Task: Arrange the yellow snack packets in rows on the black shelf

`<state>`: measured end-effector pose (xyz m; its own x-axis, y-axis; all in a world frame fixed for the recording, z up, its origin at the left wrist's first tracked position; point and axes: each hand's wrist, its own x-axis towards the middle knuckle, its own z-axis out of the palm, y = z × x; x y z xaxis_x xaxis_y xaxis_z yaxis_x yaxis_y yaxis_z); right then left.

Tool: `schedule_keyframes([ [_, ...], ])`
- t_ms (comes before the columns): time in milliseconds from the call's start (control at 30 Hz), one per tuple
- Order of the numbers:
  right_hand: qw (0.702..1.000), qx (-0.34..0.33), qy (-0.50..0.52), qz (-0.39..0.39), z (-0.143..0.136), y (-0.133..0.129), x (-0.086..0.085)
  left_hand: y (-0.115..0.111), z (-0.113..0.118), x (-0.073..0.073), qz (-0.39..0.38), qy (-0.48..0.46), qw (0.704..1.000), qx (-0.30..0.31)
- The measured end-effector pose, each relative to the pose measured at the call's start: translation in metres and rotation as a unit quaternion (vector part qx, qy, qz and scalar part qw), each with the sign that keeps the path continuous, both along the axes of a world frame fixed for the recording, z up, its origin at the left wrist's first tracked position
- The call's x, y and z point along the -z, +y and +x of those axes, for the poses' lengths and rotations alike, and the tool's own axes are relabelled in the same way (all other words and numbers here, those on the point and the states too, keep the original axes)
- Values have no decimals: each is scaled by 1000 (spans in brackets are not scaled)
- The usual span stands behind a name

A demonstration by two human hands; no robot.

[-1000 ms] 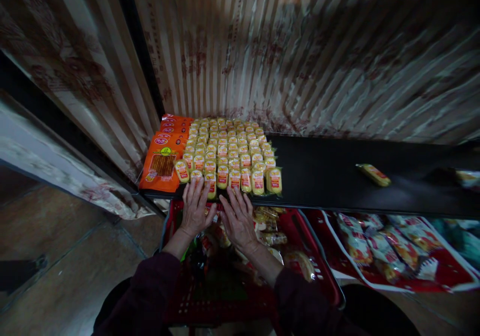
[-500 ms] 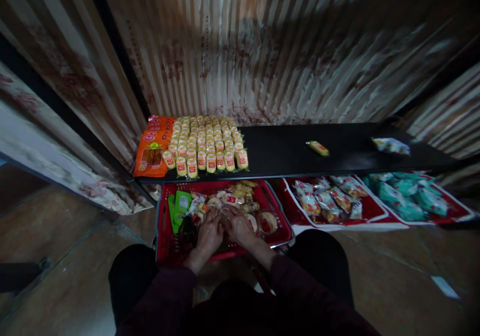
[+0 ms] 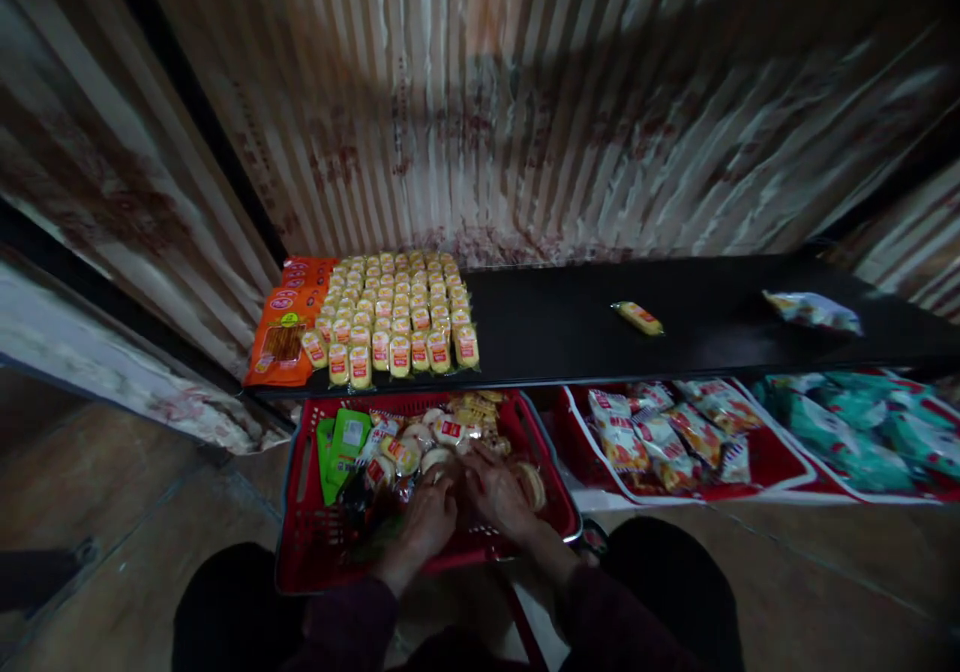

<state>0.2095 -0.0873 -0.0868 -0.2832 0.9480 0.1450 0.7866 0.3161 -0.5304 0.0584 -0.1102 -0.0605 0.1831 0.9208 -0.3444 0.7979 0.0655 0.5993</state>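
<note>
My left hand (image 3: 430, 520) reaches into a red basket (image 3: 292, 542) between my knees, its fingers curled down among wrapped snacks. What it holds, if anything, is hidden. To its right, my right hand (image 3: 501, 497) lies over the snacks with fingers stretched out. Just beyond the left fingertips sits a round pale packaged snack (image 3: 437, 460). A green packet (image 3: 349, 442) leans at the basket's left side. Beside my right hand is a round snack in clear wrap (image 3: 532, 487). Dark packets at the basket's lower left are hard to make out.
A black shelf (image 3: 540, 322) spans above the basket. On it stand rows of small wrapped cakes (image 3: 397, 317), orange packets (image 3: 289, 312), a single wrapped cake (image 3: 639, 318) and a white-blue packet (image 3: 814, 312). Baskets of snack bags (image 3: 660, 442) and teal packets (image 3: 847, 432) sit right.
The view has shifted, so the shelf and basket appear lower. My hands have moved slightly apart within the basket, uncovering more snacks between and behind them.
</note>
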Motion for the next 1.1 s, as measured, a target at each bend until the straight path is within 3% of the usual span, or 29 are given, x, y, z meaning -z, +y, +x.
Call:
schedule_keyframes([
  [267, 1000, -13, -16, -13, 17, 0, -17, 25, 15, -2, 38, 10, 999, -36],
  [433, 999, -25, -25, 16, 25, -14, -26, 11, 20, -11, 51, 9, 998, -35],
  [567, 999, 1, -33, 4, 30, -20, -29, -4, 23, -8, 18, 25, 999, -45],
  [800, 994, 5, -19, -109, 42, -11, -22, 2, 30, 10, 9, 33, 999, 26],
  [1100, 995, -14, 2, -95, 50, -6, 2, -8, 16, 14, 9, 18, 1000, -4],
])
